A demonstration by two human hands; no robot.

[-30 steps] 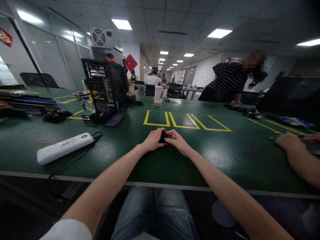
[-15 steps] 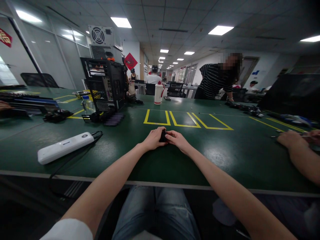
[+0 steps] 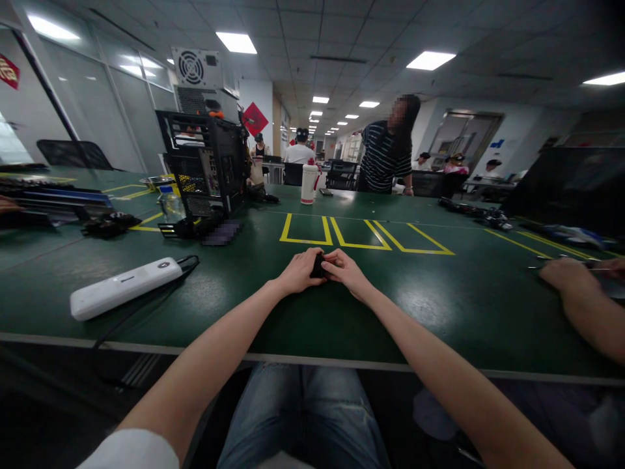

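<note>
A small black object (image 3: pixel 318 266) is held between my two hands, just above or on the green table (image 3: pixel 303 319); its kind is hidden by my fingers. My left hand (image 3: pixel 301 271) is closed around its left side, thumb below and fingers over the top. From the right, my right hand (image 3: pixel 344 271) pinches it with thumb and fingertips. Beyond my hands, yellow tape outlines (image 3: pixel 361 246) mark the tabletop.
Left of my arms lies a white oblong device (image 3: pixel 124 286) with a black strap. A black computer case (image 3: pixel 202 163) stands behind it, near a white cup (image 3: pixel 308 184). At the right, another person's hand (image 3: pixel 569 273) rests on the table. Someone in a striped shirt (image 3: pixel 385 156) stands across.
The person in the striped shirt has straightened up and moved to the left. My hands stay in the same place around the black object, with hardly any finger movement.
</note>
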